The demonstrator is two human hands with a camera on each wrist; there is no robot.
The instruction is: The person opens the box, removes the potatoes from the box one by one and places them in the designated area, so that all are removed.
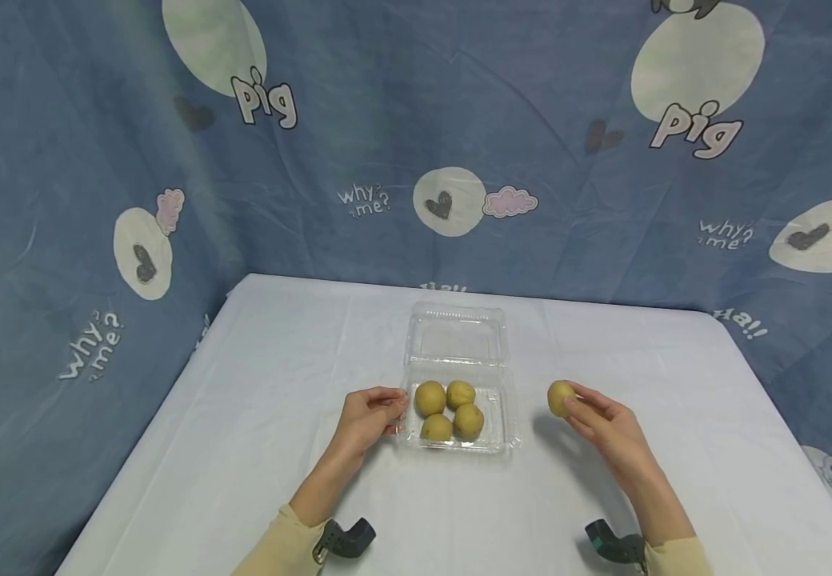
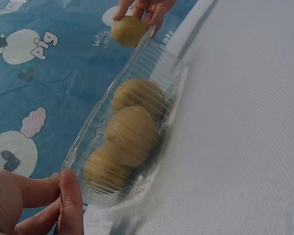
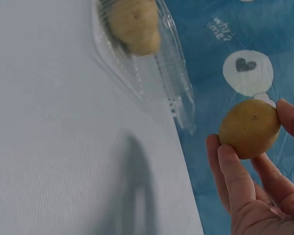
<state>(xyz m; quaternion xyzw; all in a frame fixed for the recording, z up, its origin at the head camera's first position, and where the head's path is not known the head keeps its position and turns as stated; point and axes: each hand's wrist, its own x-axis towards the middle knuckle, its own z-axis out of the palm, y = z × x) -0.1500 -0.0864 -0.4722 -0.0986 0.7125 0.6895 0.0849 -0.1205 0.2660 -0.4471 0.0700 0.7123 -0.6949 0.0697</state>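
Beige sleeves [image 1: 279, 546] lie nearest; the left hand [image 1: 364, 420] pinches a clear box [image 1: 494, 404] of four round yellow objects [image 1: 469, 422], the right hand [image 1: 614, 436] grips another yellow object [image 1: 559, 398].

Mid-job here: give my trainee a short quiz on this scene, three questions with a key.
1. How many round, yellow-brown pieces of produce lie in the clear plastic hinged container?

2. True or false: the bare right hand holds a similar round, yellow-brown piece raised off the flat white table.

3. What is the bare left hand doing?
A) Lifting a piece of produce
B) Pinching the container's edge
C) Lying flat on the table

Key: 1. Four. 2. True. 3. B.
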